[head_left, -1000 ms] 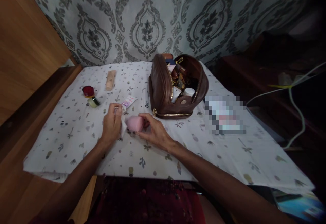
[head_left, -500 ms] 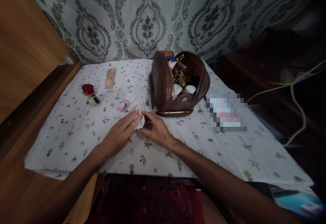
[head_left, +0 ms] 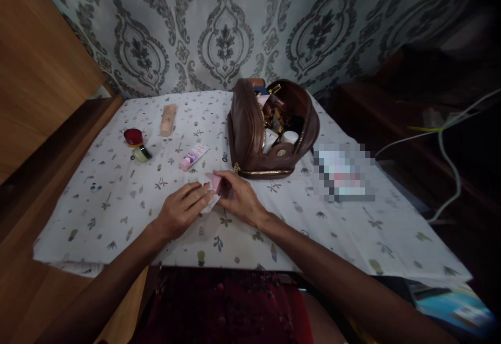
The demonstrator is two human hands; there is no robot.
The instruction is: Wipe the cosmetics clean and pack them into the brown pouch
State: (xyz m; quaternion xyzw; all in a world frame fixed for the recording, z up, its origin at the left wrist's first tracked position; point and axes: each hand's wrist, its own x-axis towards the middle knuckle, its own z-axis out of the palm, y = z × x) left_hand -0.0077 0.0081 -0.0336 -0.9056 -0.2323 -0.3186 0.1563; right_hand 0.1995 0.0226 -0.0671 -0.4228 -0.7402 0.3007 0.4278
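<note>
My left hand (head_left: 183, 209) is closed on a crumpled white tissue (head_left: 210, 204), which it presses against a small pink item (head_left: 214, 181). My right hand (head_left: 240, 198) grips that pink item between thumb and fingers; its shape is partly hidden. Just beyond the hands a pink and white tube (head_left: 194, 156) lies on the patterned cloth. An open brown bag (head_left: 250, 140) full of cosmetics stands behind my right hand.
On the white cloth (head_left: 136, 213), a beige tube (head_left: 168, 120), a red round container (head_left: 133, 137) and a small green one (head_left: 141, 153) are at the left. A blurred-out item (head_left: 344, 173) lies right of the bag. Cables hang at the far right.
The pink item now shows between my hands, where the tissue covered it before. My left hand has shifted slightly left and down with the tissue.
</note>
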